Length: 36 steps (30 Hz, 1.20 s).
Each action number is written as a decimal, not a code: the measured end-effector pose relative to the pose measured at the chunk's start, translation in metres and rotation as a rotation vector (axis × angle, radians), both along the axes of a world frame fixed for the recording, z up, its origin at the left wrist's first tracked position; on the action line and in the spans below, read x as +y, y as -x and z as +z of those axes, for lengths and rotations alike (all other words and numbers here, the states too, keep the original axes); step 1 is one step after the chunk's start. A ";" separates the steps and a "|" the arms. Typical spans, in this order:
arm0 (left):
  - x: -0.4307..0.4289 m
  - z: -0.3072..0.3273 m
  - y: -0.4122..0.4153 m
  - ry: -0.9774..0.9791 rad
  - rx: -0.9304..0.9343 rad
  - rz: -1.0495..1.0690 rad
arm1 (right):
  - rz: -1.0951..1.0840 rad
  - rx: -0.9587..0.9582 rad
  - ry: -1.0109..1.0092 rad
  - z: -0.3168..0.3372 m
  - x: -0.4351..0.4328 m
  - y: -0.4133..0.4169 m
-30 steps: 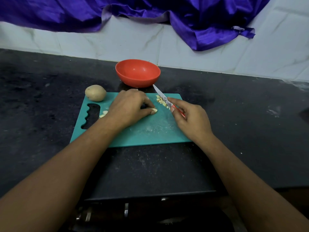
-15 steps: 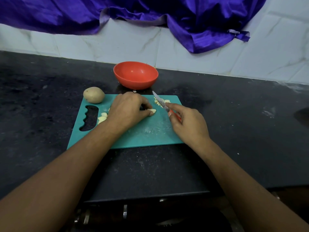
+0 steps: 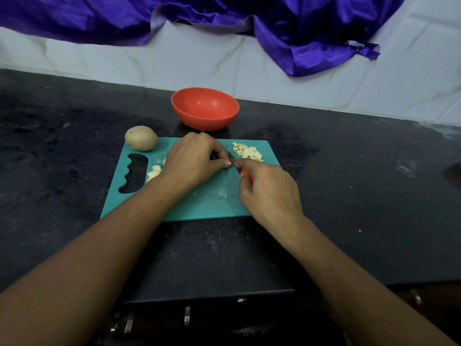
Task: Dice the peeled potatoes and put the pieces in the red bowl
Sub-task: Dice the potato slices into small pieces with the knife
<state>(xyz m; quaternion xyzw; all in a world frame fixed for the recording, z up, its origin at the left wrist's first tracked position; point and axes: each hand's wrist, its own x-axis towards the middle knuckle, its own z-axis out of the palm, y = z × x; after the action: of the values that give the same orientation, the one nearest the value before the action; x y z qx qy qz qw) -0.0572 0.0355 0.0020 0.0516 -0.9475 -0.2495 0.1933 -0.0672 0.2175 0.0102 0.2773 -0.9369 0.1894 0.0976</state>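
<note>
On the teal cutting board (image 3: 214,201) my left hand (image 3: 192,161) lies curled over a small potato piece, which it hides almost fully. My right hand (image 3: 269,196) grips a red-handled knife (image 3: 235,164), its blade down right at my left fingertips. A heap of diced potato (image 3: 248,152) lies at the board's far right corner. More cut pieces (image 3: 153,172) sit left of my left hand, near the handle slot. A whole potato (image 3: 141,138) rests on the board's far left corner. The red bowl (image 3: 205,108) stands just behind the board and looks empty.
The board lies on a dark stone counter (image 3: 349,171) whose front edge runs below my forearms. A tiled wall rises behind the bowl, and a purple cloth (image 3: 299,33) hangs over it at the top.
The knife blade has come down from a raised slant to the board at my left fingertips. My left hand stays on the potato piece, which was visible earlier and is now covered.
</note>
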 end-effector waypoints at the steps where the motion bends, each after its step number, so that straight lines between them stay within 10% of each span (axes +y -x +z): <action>1: -0.001 0.000 0.001 -0.007 -0.002 -0.001 | 0.004 0.010 -0.014 0.000 -0.001 -0.001; 14: 0.001 -0.003 0.002 -0.004 0.005 0.045 | 0.065 0.117 -0.330 0.007 -0.001 -0.002; 23: -0.002 -0.002 -0.008 -0.065 0.018 0.000 | 0.003 -0.206 0.168 0.001 0.024 0.017; 36: -0.008 -0.002 -0.004 -0.115 0.015 -0.015 | 0.016 0.030 -0.043 0.000 -0.007 -0.007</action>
<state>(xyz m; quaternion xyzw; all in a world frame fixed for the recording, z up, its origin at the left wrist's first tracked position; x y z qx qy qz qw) -0.0531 0.0276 -0.0003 0.0534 -0.9305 -0.3052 0.1953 -0.0603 0.2109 0.0100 0.2894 -0.9369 0.1659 0.1043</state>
